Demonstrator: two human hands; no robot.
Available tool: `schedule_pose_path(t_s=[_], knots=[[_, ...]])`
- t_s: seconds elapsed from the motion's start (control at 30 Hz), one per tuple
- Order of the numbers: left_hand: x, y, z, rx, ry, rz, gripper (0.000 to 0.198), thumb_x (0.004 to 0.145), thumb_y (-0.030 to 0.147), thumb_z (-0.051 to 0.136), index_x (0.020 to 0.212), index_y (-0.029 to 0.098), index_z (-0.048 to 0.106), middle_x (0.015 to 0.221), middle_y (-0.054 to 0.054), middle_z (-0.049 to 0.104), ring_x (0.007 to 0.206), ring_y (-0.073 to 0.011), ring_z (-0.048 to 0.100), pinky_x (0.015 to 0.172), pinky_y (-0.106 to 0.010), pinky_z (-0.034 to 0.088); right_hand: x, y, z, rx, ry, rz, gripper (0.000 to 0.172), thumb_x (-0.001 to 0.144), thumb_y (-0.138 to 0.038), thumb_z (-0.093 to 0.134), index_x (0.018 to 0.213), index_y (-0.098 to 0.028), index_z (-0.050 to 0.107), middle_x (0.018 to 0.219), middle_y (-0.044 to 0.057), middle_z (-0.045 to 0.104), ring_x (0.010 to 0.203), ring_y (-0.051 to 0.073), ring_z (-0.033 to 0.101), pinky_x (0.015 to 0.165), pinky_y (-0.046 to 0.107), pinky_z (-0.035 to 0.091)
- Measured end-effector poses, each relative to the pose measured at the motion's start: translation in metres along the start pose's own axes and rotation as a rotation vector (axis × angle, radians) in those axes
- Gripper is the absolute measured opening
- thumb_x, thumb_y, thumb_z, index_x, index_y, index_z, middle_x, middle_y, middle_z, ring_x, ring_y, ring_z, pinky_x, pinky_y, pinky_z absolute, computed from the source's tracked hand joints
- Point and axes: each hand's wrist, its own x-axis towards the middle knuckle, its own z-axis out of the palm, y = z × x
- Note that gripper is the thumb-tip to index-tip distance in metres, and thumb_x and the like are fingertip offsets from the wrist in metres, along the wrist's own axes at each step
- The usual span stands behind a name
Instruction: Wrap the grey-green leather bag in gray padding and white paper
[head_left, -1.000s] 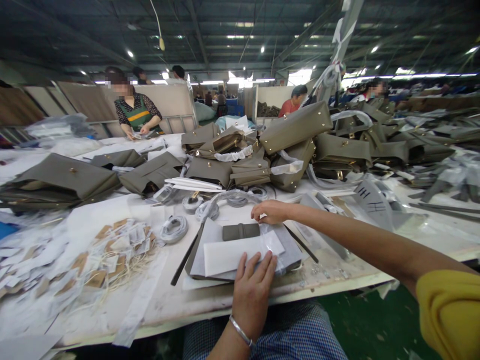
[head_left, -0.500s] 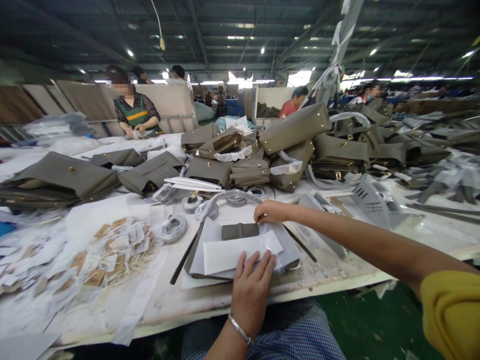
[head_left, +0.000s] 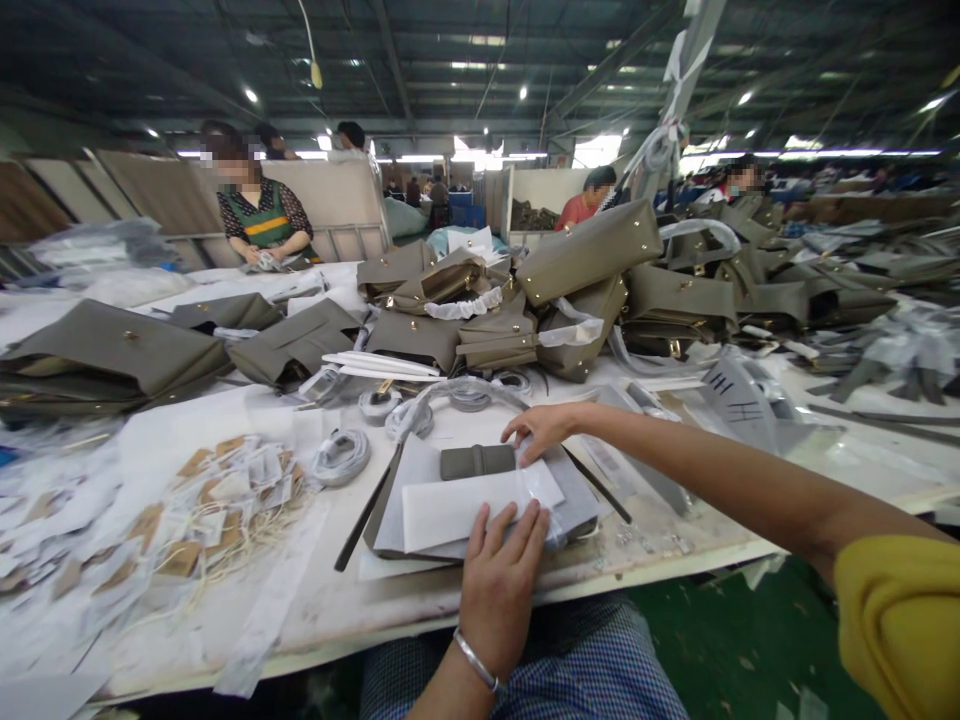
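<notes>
A grey-brown handbag (head_left: pixel 381 545) lies flat in front of me, mostly covered by grey-white tissue paper (head_left: pixel 420 462). My left hand (head_left: pixel 501 575), with a silver bangle on its wrist, rests with fingers spread on a folded white foam sheet (head_left: pixel 442 515) on top. Clear plastic shows at the sheet's right end. Just beyond the sheet is the bag's flat strap tab (head_left: pixel 478 461) with a raised band across it. My right hand (head_left: pixel 546 430) hovers at the tab's right end, thumb and forefinger apart, with nothing visible between them. The wrapped handle (head_left: pixel 435 388) arches behind.
Grey-brown handbags (head_left: pixel 585 250) are heaped across the back of the table. Paper tags with strings (head_left: pixel 225 500) lie to the left, near coiled wrapped straps (head_left: pixel 341 457). Small clear plastic bits (head_left: pixel 652 540) lie near the right front edge. A co-worker (head_left: pixel 262 215) works across the table.
My right hand's fingers have gone from pinched together to apart, and the thumb has come down toward the tab's end. The left hand stays flat on the foam sheet.
</notes>
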Motion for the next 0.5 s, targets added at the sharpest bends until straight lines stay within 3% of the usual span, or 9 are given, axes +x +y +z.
schedule_pose_path(t_s=[0.2,0.5], knots=[[0.002,0.001,-0.001,-0.004,0.011,-0.010,0.043,0.099,0.027,0.042,0.142,0.031,0.045,0.141,0.006,0.052,0.126,-0.0198,0.050,0.112,-0.047,0.039,0.030,0.007,0.004,0.125,-0.054,0.094,0.080,0.049,-0.042,0.084,0.122,-0.014,0.065,0.106,0.004,0.068,0.083,0.013,0.061,0.067,0.018,0.044],[0.001,0.002,0.000,-0.011,0.011,-0.019,0.042,0.100,0.029,0.037,0.142,0.032,0.045,0.143,0.011,0.049,0.125,-0.0192,0.049,0.112,-0.047,0.037,0.030,0.017,0.004,0.310,-0.107,0.058,0.074,0.048,-0.042,0.085,0.113,-0.013,0.069,0.098,0.005,0.069,0.084,0.013,0.063,0.071,0.019,0.048]])
